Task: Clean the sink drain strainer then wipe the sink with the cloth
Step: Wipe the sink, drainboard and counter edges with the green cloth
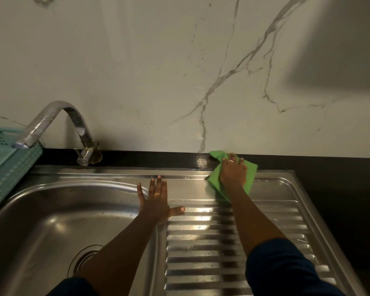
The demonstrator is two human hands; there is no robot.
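I am watching the right hand (pixel 233 174) pressing down on a crumpled bright green cloth (pixel 252 175). Its fingers are lying spread and fairly straight over the fabric, not curling round it, and a ring (pixel 230 161) is showing on one finger. The cloth is sitting at the far rim of the stainless steel sink unit (pixel 115 174), at 2 o'clock from the left hand (pixel 156 201). Its far corner is overlapping the glossy black countertop strip (pixel 308 165).

The left hand is resting palm down with all fingers splayed wide and the thumb pointing to 3 o'clock. It is holding nothing. It is lying on the flat steel between the basin and the ribbed steel drainboard (pixel 201 242), and a thin gold ring (pixel 157 194) is sitting on one finger. Both forearms are reaching in from 6 o'clock, with dark blue sleeves (pixel 282 265) showing at the bottom edge.

The round metal drain strainer (pixel 83 255) is sitting in the basin floor at 8 o'clock from the left hand, and the left forearm is partly hiding it. I cannot tell whether it is clean. Water droplets are glinting on the basin and drainboard.

A curved chrome faucet (pixel 58 118) is standing at 10 o'clock from the left hand. A perforated teal plastic basket (pixel 6 167) is sitting at 9 o'clock in the view. A white marble-veined wall (pixel 158 71) is filling 12 o'clock.
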